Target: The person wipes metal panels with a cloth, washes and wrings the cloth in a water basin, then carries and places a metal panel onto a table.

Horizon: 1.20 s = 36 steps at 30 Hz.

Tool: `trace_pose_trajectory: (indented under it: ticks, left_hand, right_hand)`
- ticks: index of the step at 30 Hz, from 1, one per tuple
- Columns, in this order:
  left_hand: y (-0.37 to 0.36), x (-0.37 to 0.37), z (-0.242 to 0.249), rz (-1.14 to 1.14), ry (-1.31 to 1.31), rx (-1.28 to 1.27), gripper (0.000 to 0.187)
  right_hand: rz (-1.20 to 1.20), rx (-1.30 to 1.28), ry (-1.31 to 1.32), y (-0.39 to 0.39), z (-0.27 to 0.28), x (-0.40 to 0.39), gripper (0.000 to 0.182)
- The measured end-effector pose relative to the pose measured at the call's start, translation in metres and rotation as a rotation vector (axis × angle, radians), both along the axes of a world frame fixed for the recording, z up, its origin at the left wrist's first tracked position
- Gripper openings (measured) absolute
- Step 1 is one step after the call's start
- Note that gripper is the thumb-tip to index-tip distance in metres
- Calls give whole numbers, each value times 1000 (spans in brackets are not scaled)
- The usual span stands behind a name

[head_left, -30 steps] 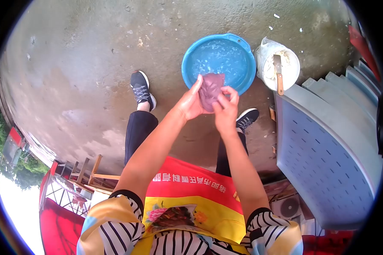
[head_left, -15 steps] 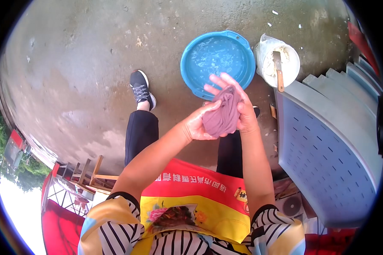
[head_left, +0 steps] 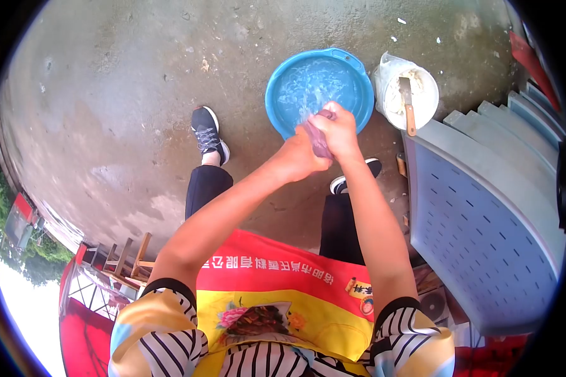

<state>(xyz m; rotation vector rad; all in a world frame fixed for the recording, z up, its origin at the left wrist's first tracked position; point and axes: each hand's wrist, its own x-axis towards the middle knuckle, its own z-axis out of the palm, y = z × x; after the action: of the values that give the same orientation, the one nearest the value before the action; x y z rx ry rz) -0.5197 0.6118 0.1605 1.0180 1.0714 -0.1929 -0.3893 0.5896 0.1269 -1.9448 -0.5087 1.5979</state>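
Observation:
A mauve cloth (head_left: 319, 139) is bunched and twisted between my two hands, over the near rim of a blue plastic basin (head_left: 274, 114). My left hand (head_left: 299, 157) is closed around the lower part of it. Wrapped about the upper end is my right hand (head_left: 340, 131). Water runs from the cloth into the basin, where the water's surface is rippled and splashing. Part of the cloth is hidden by my fingers.
Right of the basin stands a white bucket (head_left: 429, 103) with a plastic bag, and a wooden-handled scraper (head_left: 408, 105) lies across it. Stacked grey perforated panels (head_left: 478, 226) rise at the right. Wooden stools (head_left: 122, 261) stand at lower left on wet concrete.
Both hands have moved forward over the basin's near edge. The fingers have gone from spread around the cloth to tightly closed on it, and water now pours out.

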Motion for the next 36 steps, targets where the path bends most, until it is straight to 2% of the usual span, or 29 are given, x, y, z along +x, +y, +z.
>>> trace_pose_trajectory:
  ticks: [2, 4, 5, 7, 8, 9, 11, 13, 14, 15, 17, 18, 21, 25, 26, 30, 33, 34, 36]
  left_hand:
    - [-3, 8, 0, -82, 273, -64, 80]
    - [-4, 9, 5, -90, 313, 9, 77]
    - [-4, 10, 9, -96, 332, 45, 76]
    - [-13, 0, 15, 182, -25, -96, 72]
    - [-12, -8, 22, 320, -204, -162, 70]
    - [-11, -19, 32, 399, -285, -455, 69]
    - [-3, -38, 65, 520, -448, -1054, 67]
    - [-20, -39, 84, 668, -716, -1343, 67]
    - [-26, -38, 97, 736, -844, -1497, 66]
    - [-28, -39, 108, 734, -880, -1469, 65]
    - [-18, -42, 133, 728, -956, -1400, 64]
    - [-9, -47, 147, 696, -912, -1380, 62]
    - [17, -55, 199, 491, -622, -1095, 65]
    - [45, -61, 258, 280, -426, -851, 51]
    - [53, -61, 268, 227, -411, -831, 43]
    - [59, -51, 305, 37, -348, -572, 33]
    - [66, -49, 314, -80, -290, -362, 33]
    - [65, -45, 313, -85, -300, -269, 34]
    - [60, -33, 318, -68, -272, -90, 35]
  right_hand:
    - [194, -49, -233, 5, -5, -6, 19]
    - [383, -123, -407, 11, -2, -11, 27]
    - [357, -75, -372, 12, 3, -9, 32]
    - [306, 10, -297, 6, 18, -5, 41]
    - [132, -65, 105, 11, 44, 5, 57]
    - [-24, -29, 446, 9, 66, 18, 71]
    - [-265, 197, 749, 0, 107, 27, 78]
    - [-280, 319, 890, -10, 126, 17, 83]
    - [-306, 312, 987, -9, 144, 10, 73]
    - [-328, 310, 1086, -5, 158, 2, 63]
    - [-342, 363, 928, 0, 179, -6, 35]
    - [-425, 324, 839, 3, 196, -12, 17]
    - [-412, 275, 775, 8, 235, -16, 13]
    - [-361, 245, 633, 22, 285, -27, 10]
    - [-363, 273, 580, 26, 296, -31, 10]
    - [-345, 400, 382, 26, 335, -35, 11]
    - [-313, 440, 254, 32, 340, -40, 11]
    - [-220, 425, 114, 34, 346, -36, 13]
    - [-191, 453, -100, 34, 332, -33, 16]
